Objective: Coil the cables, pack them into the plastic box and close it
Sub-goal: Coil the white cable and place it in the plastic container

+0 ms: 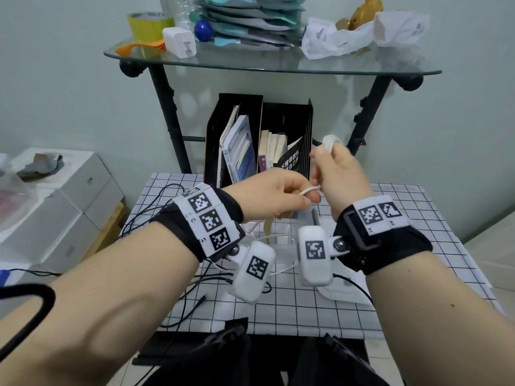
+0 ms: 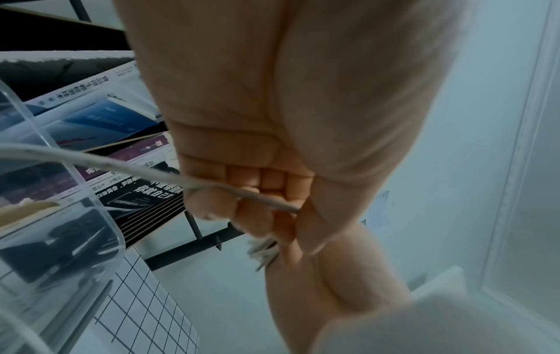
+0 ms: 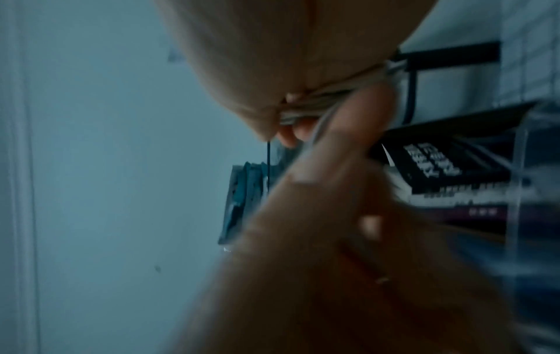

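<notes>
Both hands are raised above the checkered table (image 1: 390, 274). My right hand (image 1: 334, 165) holds a small coil of white cable (image 1: 331, 141) wound round its fingers; the same coil (image 3: 315, 105) shows blurred in the right wrist view. Just to its left, my left hand (image 1: 289, 199) pinches the loose strand of that white cable (image 1: 310, 190), and the strand (image 2: 145, 171) runs off to the left from the fist (image 2: 242, 198). The clear plastic box (image 1: 282, 238) stands open on the table below the hands, with its curved wall (image 2: 69, 172) close to the left wrist.
Thin black cables (image 1: 156, 215) lie loose on the table's left side and front. A flat pale lid-like piece (image 1: 344, 295) lies at the right. A black file holder with books (image 1: 259, 140) stands behind, under a cluttered glass shelf (image 1: 278, 65). White cartons (image 1: 55, 207) are stacked at the left.
</notes>
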Demonstrator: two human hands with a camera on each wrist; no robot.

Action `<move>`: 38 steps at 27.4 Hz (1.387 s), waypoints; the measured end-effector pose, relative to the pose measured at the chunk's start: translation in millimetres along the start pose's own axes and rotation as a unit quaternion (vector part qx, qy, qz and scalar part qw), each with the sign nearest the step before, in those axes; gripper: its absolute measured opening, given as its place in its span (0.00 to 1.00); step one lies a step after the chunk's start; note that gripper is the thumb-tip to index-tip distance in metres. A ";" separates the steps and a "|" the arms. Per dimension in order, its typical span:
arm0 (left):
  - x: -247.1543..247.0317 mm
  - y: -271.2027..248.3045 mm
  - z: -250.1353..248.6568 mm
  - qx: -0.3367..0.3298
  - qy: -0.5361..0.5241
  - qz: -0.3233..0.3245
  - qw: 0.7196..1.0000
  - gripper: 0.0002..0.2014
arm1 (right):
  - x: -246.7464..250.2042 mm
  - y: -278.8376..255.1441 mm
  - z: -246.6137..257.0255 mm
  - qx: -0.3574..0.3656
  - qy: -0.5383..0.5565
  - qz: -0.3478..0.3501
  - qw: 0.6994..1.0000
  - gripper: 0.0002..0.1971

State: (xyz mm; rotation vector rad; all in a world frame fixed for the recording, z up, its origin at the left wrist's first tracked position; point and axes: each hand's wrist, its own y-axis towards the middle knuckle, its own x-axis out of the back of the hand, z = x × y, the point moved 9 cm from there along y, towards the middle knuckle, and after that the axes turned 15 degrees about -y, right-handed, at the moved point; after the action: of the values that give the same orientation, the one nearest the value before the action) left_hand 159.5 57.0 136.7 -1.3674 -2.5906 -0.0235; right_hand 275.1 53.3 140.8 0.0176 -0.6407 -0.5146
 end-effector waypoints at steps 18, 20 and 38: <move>53.9 3.6 -4.1 -0.072 -0.067 -0.158 0.983 0.05 | -47.4 -34.3 5.9 -0.085 0.087 0.291 0.949 0.29; 54.9 3.3 0.2 -0.059 -0.089 -0.152 0.983 0.07 | -48.8 -35.6 6.6 -0.107 0.175 0.286 0.936 0.26; 36.5 0.8 52.5 0.018 -0.188 -0.095 0.977 0.13 | -5.8 -4.1 8.6 -0.150 0.614 0.096 0.769 0.20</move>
State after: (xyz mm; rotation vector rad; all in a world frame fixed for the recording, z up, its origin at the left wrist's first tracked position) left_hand 130.8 93.1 92.4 -1.2036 -3.0063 0.2783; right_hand 264.4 53.6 143.7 -0.0139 0.7407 -0.2999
